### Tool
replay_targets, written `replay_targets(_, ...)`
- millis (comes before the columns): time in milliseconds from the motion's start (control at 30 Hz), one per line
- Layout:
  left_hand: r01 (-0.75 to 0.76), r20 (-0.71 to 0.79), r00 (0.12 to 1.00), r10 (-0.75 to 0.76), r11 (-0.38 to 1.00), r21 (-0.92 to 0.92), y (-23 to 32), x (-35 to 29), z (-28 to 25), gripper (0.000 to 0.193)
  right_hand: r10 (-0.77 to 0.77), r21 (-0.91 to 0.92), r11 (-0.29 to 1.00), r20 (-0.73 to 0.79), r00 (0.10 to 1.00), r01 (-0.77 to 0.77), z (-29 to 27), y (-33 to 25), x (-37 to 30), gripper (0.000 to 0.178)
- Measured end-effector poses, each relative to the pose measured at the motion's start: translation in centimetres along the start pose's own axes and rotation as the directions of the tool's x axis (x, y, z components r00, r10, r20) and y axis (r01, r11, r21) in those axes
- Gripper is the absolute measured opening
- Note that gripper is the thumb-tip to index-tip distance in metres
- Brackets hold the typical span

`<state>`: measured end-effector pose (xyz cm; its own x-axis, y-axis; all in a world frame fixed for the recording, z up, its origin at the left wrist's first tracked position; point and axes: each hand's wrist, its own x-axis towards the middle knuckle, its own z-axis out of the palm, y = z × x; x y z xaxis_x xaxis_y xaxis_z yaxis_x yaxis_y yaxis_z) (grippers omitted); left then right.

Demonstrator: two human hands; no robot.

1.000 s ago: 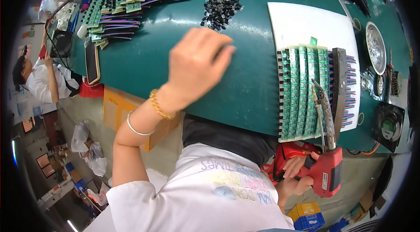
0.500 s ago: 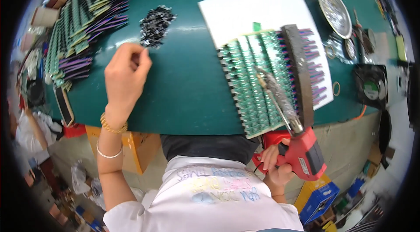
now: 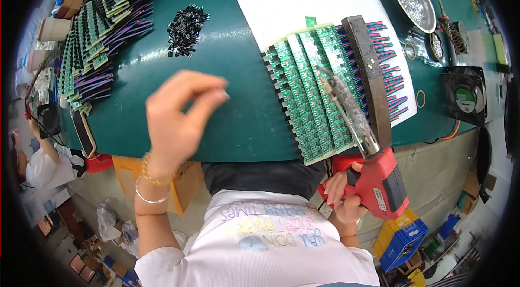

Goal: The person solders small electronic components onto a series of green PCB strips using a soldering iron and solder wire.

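Over the bare green stretch of table, my left hand [image 3: 179, 116] is closed in a pinch, thumb against forefinger; whatever is between the fingertips is too small to make out. Beyond it lies a pile of small black parts [image 3: 187, 30]. At the table's front edge my right hand [image 3: 344, 197] grips a red soldering gun [image 3: 382, 189], its metal barrel and thin feed tube reaching over the boards. Rows of green circuit boards [image 3: 311, 97] lie side by side on a white sheet [image 3: 303, 0], black parts along their left edge. A dark bar [image 3: 368, 70] rests across their coloured wires.
Stacks of wired circuit boards [image 3: 89, 35] fill the left side. At the right are a metal bowl [image 3: 413, 0] with shiny bits, a soldering iron [image 3: 452, 32] and a black fan [image 3: 465, 97]. A phone [image 3: 82, 132] lies at the left table edge.
My left hand has moved from beside the black pile rightward and nearer to me, still pinched. The right hand keeps the soldering gun over the boards; the whole view has shifted slightly.
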<state>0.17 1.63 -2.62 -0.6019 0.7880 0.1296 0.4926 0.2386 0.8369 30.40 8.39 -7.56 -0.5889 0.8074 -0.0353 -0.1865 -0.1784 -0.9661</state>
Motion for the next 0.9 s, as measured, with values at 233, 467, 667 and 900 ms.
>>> replay_targets(233, -0.389, 0.147, 0.866, 0.477, 0.829, -0.402, 4.1, -4.8, 6.8, 0.019, 0.146, -0.348, 0.926, -0.026, 0.989, -0.146, 2.6, -2.7, 1.3, 0.06)
replay_targets(467, -0.595, 0.107, 0.754, 0.648, 0.742, -0.308, 3.2, -5.1, 8.1, 0.027, 0.213, -0.15, 0.96, -0.149, 0.966, -0.235, 3.3, -3.0, 1.5, 0.06)
replay_targets(667, -0.586, 0.213, 0.736, 0.643, 0.762, -0.275, 3.4, -5.1, 7.1, 0.03, 0.028, -0.414, 0.91, 0.034, 0.999, -0.011, 1.3, -1.2, 0.8, 0.059)
replay_targets(900, -0.507, 0.09, 0.859, 0.505, 0.862, 0.007, 3.1, -2.4, 5.9, 0.028, 0.088, -0.309, 0.943, -0.118, 0.989, -0.121, 0.9, -1.9, -0.2, 0.056)
